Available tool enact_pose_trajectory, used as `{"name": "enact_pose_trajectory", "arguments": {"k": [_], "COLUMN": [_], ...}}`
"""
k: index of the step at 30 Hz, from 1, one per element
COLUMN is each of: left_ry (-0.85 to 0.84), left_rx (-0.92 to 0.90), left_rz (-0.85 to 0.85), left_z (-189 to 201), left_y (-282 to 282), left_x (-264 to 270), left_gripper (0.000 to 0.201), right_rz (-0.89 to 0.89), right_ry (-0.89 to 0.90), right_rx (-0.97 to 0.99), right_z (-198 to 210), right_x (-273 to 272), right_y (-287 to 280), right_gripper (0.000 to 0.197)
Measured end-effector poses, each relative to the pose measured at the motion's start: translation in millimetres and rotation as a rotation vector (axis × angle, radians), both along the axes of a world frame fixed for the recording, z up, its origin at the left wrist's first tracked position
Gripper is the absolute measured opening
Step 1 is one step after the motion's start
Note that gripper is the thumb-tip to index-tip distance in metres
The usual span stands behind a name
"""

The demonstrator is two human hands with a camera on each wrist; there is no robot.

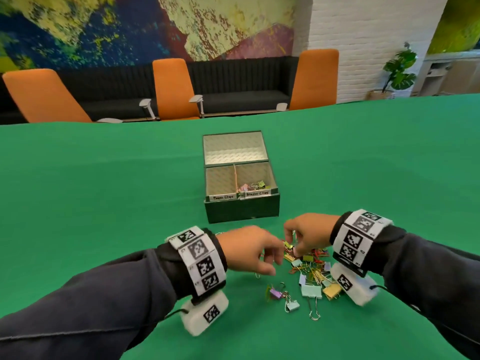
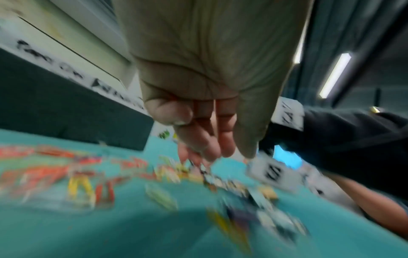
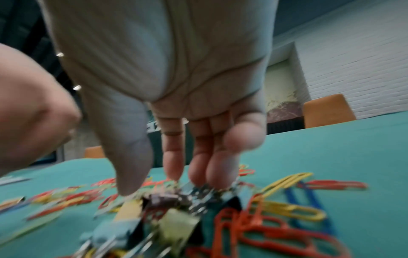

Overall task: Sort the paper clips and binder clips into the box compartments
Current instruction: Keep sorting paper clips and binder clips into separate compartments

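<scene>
Nearest the body, a few binder clips (image 1: 310, 291) lie loose on the green table cover (image 1: 104, 190), a pale blue one with long wire handles among them. Just beyond, the mixed pile (image 1: 309, 261) of binder clips and coloured paper clips (image 3: 260, 227) is worked by both hands.

The right hand (image 1: 309, 233) is lowered onto the pile, its fingertips (image 3: 198, 174) touching a binder clip at the top; whether a pinch is closed cannot be told. The left hand (image 1: 246, 249) is held just beside it, fingers loosely curled, apparently holding nothing; that view is blurred.

For this step, 1 clip should be isolated before lifting, since wire handles and paper clips appear tangled. The pile could be steadied by the left hand while the body of the clip, not a handle, is pinched.

Farther off, the open box (image 1: 241, 209) is seen with 2 labelled compartments; binder clips already lie in the right one, and the left looks empty.
</scene>
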State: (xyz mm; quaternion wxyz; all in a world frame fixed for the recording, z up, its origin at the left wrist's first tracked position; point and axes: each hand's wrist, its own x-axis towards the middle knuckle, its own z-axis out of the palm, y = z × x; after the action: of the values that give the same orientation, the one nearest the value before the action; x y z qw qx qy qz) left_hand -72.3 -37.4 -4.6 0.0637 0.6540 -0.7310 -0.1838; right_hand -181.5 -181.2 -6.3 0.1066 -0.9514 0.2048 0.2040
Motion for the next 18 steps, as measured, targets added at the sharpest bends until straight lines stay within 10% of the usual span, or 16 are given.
{"name": "enact_pose_trajectory", "arguments": {"k": [10, 18], "left_ry": [-0.237, -0.153], "left_rx": [0.173, 0.128], "left_rz": [-0.093, 0.087], "left_z": [-25.8, -23.6], "left_y": [-2.4, 0.2], "left_x": [-29.2, 1.7], "left_gripper": [0.014, 0.016], "right_rz": [0.178, 0.069], "right_ry": [0.111, -0.046], "right_rx": [-0.330, -0.135], "right_z": [-4.1, 2.9], "right_x": [15.5, 3.3], "right_y": [25.4, 8.5], "right_gripper": [0.019, 0.019]}}
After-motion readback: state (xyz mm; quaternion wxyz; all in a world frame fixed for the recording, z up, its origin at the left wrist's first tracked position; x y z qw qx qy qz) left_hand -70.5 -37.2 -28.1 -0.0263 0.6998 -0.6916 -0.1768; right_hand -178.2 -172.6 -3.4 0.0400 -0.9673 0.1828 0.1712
